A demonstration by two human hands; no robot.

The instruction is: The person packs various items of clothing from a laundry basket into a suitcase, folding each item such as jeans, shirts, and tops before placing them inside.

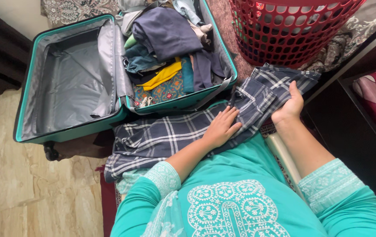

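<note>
Plaid shirt: we saw a dark blue and white plaid shirt (161, 138) spread across the middle of the frame, just below the open suitcase, its right part bunched in folds.
Left hand: our left hand (221, 128) lay flat on the shirt at centre frame, fingers stretched out and pressing on the cloth, grasping nothing.
Right hand: our right hand (290, 106) rested on the shirt's right part, right of centre, palm down with fingers loosely extended; it was released, not clenched.
Suitcase: a teal suitcase (25, 87) stood open in the upper left; its left half showed bare grey lining, its right half held clothes.
Packed clothes: we made out a navy garment (166, 33) on top, with a yellow cloth (161, 75) and a patterned teal fabric (166, 90) beneath it.
Basket: a red plastic laundry basket (284, 30) sat at the upper right, near the suitcase.
Floor: beige marble floor (30, 188) filled the lower left.
</note>
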